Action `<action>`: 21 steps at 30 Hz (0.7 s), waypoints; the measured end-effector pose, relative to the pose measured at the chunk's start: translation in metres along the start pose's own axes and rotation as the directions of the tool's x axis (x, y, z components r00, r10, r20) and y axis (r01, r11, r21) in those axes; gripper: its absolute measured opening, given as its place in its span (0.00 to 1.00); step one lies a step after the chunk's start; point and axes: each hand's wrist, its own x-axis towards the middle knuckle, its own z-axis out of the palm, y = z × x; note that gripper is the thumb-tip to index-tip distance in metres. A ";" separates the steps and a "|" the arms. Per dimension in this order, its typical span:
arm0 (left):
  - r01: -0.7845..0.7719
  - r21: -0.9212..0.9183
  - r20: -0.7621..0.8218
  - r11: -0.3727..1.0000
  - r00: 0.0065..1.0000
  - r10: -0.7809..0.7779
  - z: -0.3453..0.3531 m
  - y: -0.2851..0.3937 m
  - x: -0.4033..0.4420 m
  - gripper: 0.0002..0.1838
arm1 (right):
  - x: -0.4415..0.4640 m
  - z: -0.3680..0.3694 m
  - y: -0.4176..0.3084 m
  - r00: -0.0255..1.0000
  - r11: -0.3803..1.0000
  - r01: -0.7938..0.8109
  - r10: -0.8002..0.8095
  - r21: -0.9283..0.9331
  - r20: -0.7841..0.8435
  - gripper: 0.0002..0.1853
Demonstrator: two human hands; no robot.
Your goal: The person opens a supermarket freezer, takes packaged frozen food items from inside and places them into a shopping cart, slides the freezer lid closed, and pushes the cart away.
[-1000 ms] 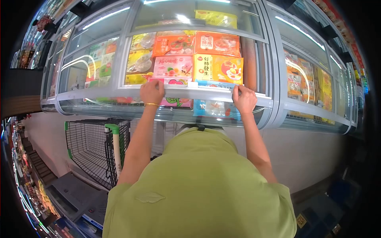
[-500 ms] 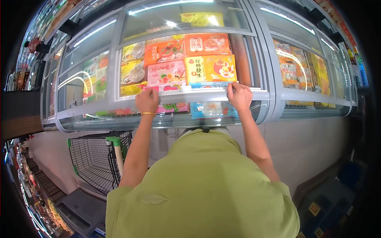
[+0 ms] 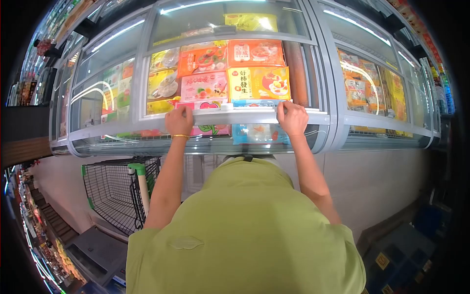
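Observation:
My left hand (image 3: 179, 121) is closed, its fingers curled over the left part of the pale front frame (image 3: 249, 118) of a chest freezer. Farther right, my right hand (image 3: 293, 118) grips the same frame with bent fingers. Between and beyond the hands lie a yellow frozen food packet (image 3: 259, 83), a pink packet (image 3: 204, 86) and orange packets (image 3: 254, 53). A small white handle (image 3: 226, 106) sits on the frame between my hands. Below it, a blue packet (image 3: 259, 133) shows through the front glass. My fingertips are partly hidden.
A wire shopping cart (image 3: 115, 188) with green trim stands at lower left, close to my left arm. More glass-topped freezer sections adjoin on the left (image 3: 105, 98) and right (image 3: 374, 88). A grey bin-like box (image 3: 98, 252) is at bottom left.
The view has shifted slightly, so everything sits a little differently in the picture. Both hands stay at the freezer's front frame, and the packets lie as before.

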 end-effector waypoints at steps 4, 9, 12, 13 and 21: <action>-0.014 -0.020 -0.036 1.000 0.999 0.013 0.004 0.001 0.019 0.12 | 0.000 0.004 0.001 1.000 1.000 -0.005 0.005 -0.009 -0.019 0.10; 0.067 0.032 0.022 0.997 0.997 -0.067 -0.001 0.006 0.009 0.13 | 0.003 -0.001 0.000 1.000 1.000 0.009 -0.009 0.002 -0.005 0.10; 0.036 0.024 0.029 0.999 0.999 -0.036 -0.003 0.003 0.007 0.14 | -0.001 0.002 -0.002 1.000 1.000 -0.004 0.004 0.007 0.001 0.10; 0.020 0.013 0.010 1.000 1.000 -0.020 -0.003 0.005 0.007 0.14 | 0.000 -0.001 -0.001 1.000 1.000 0.002 -0.002 -0.001 0.000 0.10; 0.040 -0.036 0.013 0.999 0.999 -0.039 0.007 0.004 0.019 0.13 | 0.002 0.000 0.002 1.000 1.000 -0.001 0.001 -0.007 0.006 0.10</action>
